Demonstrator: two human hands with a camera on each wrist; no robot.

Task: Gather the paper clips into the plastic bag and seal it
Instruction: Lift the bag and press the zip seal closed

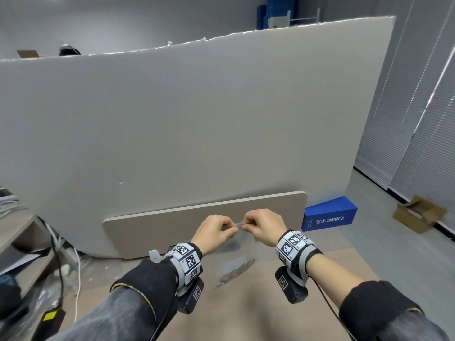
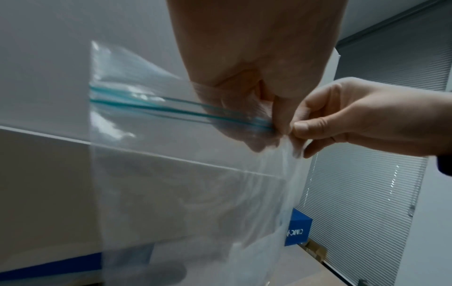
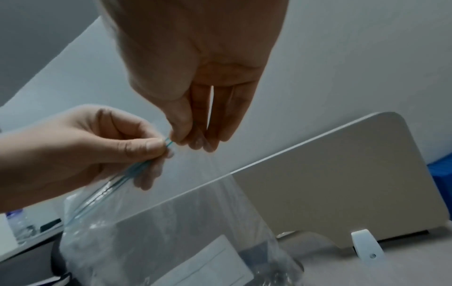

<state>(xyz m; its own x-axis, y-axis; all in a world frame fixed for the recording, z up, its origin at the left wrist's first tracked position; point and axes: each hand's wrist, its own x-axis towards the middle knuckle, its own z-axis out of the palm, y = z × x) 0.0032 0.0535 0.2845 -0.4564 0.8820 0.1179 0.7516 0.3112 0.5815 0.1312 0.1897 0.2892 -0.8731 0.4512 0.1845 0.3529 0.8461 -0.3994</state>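
Observation:
A clear plastic bag [image 1: 240,254] hangs in the air above the brown table [image 1: 246,316], with a heap of silver paper clips [image 1: 236,271] lying in its bottom. Its blue-green zip strip [image 2: 171,110] runs along the top edge. My left hand [image 1: 216,232] pinches that strip between thumb and fingers. My right hand [image 1: 261,223] pinches the same strip right beside it, the fingertips of both hands almost touching. The strip [image 3: 168,144] shows as a short bit between the two pinches in the right wrist view. The bag [image 3: 159,232] sags below my hands.
A beige board [image 1: 204,217] leans against the big white panel [image 1: 172,119] just behind my hands. A blue box [image 1: 330,215] stands on the floor to the right, an open cardboard box [image 1: 418,214] farther right. Cables and a shelf [image 1: 24,242] crowd the left side.

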